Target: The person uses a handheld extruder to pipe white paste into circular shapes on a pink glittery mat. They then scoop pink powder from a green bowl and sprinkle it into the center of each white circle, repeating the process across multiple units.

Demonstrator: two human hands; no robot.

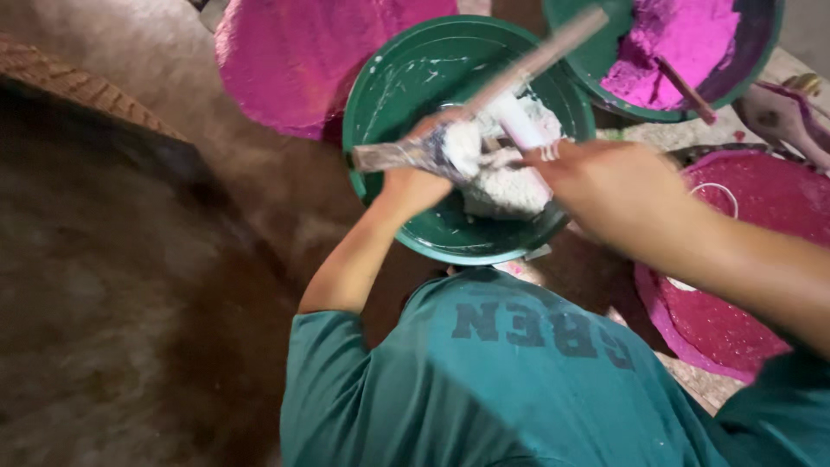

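Brown dirt floor (130, 285) lay all around us, and we looked down from our head at a ring of bowls. Right in front of our teal shirt (484, 380) sat a green bowl (393, 82) with a lump of white paste (506, 186) in it.

Our left hand (413, 177) was closed around a flat stick (393, 156), and a blob of paste clung to the end of it. Our right hand (609, 186) was closed on a long stick (540, 59) that slanted up over the bowl, and we think it was scraping the paste off the flat one. The picture was blurry there, so we could not tell just where the two sticks touched.

We think it worked best to hold both sticks over the middle of the bowl, so the paste fell back in. Slow, firm strokes looked wise to us, since fast ones could flick paste out.

Pink powder sat close by in a pink tray (294, 52), a red tray (743, 259) and a far bowl (761, 52). White drips could spoil it.
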